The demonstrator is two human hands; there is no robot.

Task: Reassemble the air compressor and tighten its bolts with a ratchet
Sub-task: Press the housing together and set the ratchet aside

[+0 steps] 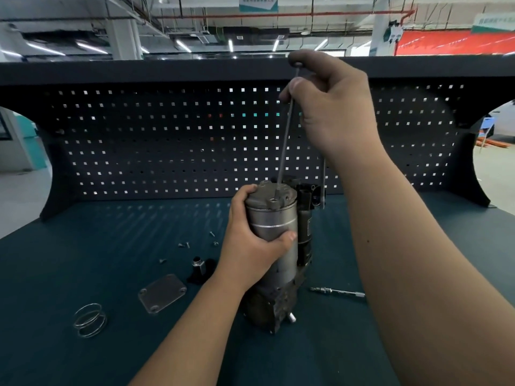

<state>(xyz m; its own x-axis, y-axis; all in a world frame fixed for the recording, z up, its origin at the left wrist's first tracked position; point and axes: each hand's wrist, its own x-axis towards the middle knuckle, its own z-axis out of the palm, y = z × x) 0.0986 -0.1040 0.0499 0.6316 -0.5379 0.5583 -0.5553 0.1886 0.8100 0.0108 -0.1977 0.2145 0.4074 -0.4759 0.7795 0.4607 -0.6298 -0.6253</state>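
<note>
The right grip (331,107) pinches the top of a long bolt (285,140), its shaft slanting down to what appears to be a hole in the air compressor (274,227), upright on the table (111,246) directly below; the left grip (250,246), nearer, clasps its housing.

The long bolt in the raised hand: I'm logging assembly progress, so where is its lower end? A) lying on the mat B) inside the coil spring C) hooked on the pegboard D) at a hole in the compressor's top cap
D: the right hand pinches the long bolt near its head, and its lower tip meets a hole atop the air compressor, which the left hand grips.
</note>
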